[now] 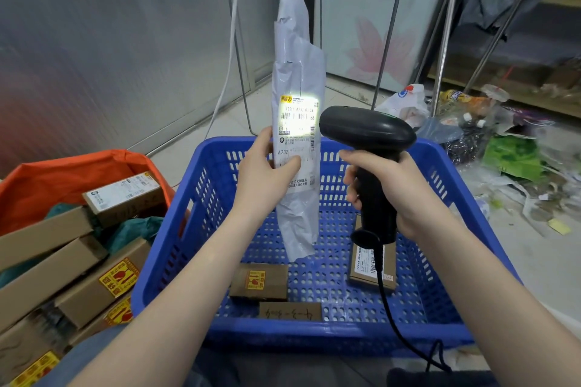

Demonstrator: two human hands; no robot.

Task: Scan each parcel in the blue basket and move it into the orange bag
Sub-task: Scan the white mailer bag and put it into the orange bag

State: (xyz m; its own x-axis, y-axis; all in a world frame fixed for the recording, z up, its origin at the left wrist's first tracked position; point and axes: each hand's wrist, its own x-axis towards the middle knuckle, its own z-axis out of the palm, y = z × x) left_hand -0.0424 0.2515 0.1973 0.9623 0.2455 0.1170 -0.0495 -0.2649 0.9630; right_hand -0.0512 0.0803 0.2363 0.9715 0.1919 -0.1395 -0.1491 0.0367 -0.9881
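Fingers of the left hand pinch a long white parcel upright above the blue basket. At three o'clock, the right hand grips a black scanner lighting its label. Orange bag lies at nine o'clock.

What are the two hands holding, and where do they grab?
Left hand pinches the white parcel at its label, mid-length. Right hand grips the scanner by its handle.

Parcel sorting/storage room: labelled cardboard parcels piled at 8 o'clock, barcode scanner centre, metal rack legs & floor litter at 2 o'clock.
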